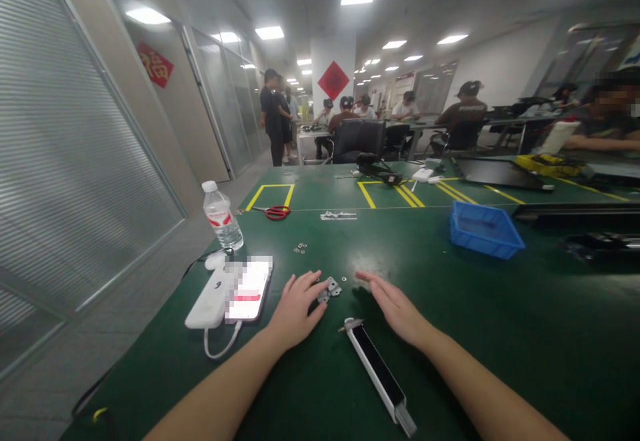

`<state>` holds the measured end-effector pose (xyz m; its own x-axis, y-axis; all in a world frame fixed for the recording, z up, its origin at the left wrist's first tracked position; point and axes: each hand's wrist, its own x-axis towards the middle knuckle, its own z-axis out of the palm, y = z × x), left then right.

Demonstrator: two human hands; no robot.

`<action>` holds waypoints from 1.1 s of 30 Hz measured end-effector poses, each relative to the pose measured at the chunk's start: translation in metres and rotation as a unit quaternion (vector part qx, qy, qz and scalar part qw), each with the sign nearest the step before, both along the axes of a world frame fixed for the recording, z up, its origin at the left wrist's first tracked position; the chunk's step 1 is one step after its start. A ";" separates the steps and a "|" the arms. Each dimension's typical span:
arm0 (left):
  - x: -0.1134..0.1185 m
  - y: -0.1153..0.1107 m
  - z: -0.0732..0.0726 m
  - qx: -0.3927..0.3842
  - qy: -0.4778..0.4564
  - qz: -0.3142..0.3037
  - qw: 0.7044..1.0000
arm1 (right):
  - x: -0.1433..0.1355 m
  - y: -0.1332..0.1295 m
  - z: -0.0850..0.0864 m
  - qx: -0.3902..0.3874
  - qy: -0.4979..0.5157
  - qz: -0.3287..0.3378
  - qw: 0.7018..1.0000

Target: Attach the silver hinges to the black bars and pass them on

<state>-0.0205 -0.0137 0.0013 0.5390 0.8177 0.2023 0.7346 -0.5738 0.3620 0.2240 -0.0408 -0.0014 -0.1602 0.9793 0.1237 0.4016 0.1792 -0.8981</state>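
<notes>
My left hand (pixel 299 306) lies palm down with its fingers apart, the fingertips at a small cluster of flat metal pieces (pixel 331 288). Part of that cluster is hidden beneath the fingers. To the right, my right hand (pixel 397 308) is stretched out with nothing in it, its fingers straight and close together. A small metal ring (pixel 344 279) lies between the two hands. Nearer to me, a long black-and-white bar (pixel 377 368) with metal ends rests at a slant on the green table (pixel 310 394). Several small rings (pixel 300 248) lie beyond my left hand.
A water bottle (pixel 223 218), a white power bank (pixel 207 301) and a phone (pixel 253 291) with a cable stand at the left. Red-handled scissors (pixel 277 212) and thin metal strips (pixel 339 216) lie farther back. At right is a blue bin (pixel 485 231). Other people sit beyond.
</notes>
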 end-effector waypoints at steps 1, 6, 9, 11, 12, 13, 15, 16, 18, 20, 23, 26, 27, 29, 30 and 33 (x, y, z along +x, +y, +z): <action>0.000 0.000 0.001 0.002 -0.003 0.003 1.000 | 0.003 0.000 0.000 0.002 -0.015 -0.013 1.000; 0.001 -0.001 0.000 0.018 -0.026 0.007 0.999 | 0.003 -0.011 0.008 0.051 -0.124 0.033 0.990; 0.002 -0.001 -0.002 0.035 -0.038 0.027 0.998 | -0.009 -0.024 0.020 0.061 -0.178 0.101 0.977; 0.002 -0.001 -0.004 0.044 -0.042 0.050 0.997 | -0.015 -0.030 0.025 0.030 -0.195 0.131 0.971; 0.002 -0.002 -0.004 0.046 -0.043 0.060 0.996 | -0.017 -0.031 0.027 0.015 -0.198 0.137 0.970; 0.002 -0.002 -0.004 0.046 -0.043 0.068 0.996 | -0.018 -0.032 0.027 0.005 -0.198 0.139 0.970; 0.002 -0.003 -0.002 0.039 -0.039 0.079 0.995 | -0.019 -0.032 0.027 -0.003 -0.193 0.139 0.971; 0.002 -0.004 0.000 0.033 -0.036 0.085 0.995 | -0.018 -0.032 0.027 -0.003 -0.190 0.141 0.972; 0.002 -0.005 0.004 0.023 -0.032 0.097 0.994 | -0.018 -0.030 0.026 -0.002 -0.186 0.146 0.972; 0.003 -0.006 0.008 0.018 -0.031 0.113 0.993 | -0.017 -0.029 0.025 0.000 -0.185 0.153 0.971; 0.003 -0.007 0.011 0.011 -0.030 0.118 0.993 | -0.017 -0.028 0.025 0.007 -0.188 0.160 0.969; 0.002 -0.005 0.009 0.009 -0.038 0.118 0.992 | -0.017 -0.028 0.024 0.009 -0.185 0.161 0.969; 0.001 -0.003 0.008 0.013 -0.044 0.120 0.992 | -0.017 -0.027 0.024 0.010 -0.183 0.161 0.970; 0.001 -0.001 0.005 0.027 -0.057 0.115 0.991 | -0.016 -0.027 0.024 0.010 -0.180 0.163 0.970; 0.001 0.001 0.004 0.035 -0.063 0.107 0.992 | -0.016 -0.027 0.024 0.010 -0.180 0.163 0.970; 0.005 0.003 0.002 0.059 -0.080 0.065 0.993 | -0.016 -0.027 0.024 0.012 -0.180 0.159 0.971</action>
